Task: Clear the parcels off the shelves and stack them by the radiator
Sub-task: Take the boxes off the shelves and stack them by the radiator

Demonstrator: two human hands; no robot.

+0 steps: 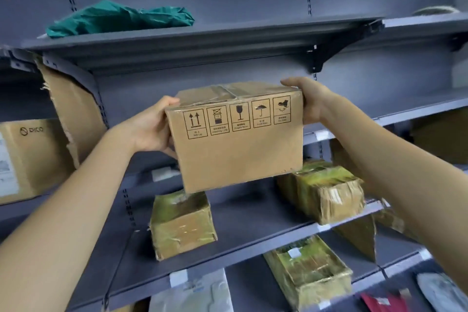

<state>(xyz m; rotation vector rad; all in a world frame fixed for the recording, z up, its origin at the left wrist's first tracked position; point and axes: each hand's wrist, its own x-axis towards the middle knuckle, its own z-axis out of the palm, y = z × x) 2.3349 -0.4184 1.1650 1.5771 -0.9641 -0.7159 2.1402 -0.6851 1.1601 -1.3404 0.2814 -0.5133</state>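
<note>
Between the grey metal shelf boards, a brown cardboard box printed with a row of black handling symbols is held in the air, clear of every board, its taped top tilted slightly away. Above it, the underside of the upper grey shelf leaves an open gap. Below and near, two tape-wrapped brown parcels rest on the board: one at left close to the front edge, one at right overhanging that edge. A third taped parcel lies on the next board down. Far left stands a large brown carton; a crumpled green plastic bag lies on the top shelf. The left hand presses the box's left side, the right hand grips its upper right corner, forearms extended, hands clamped on opposite ends.
</note>
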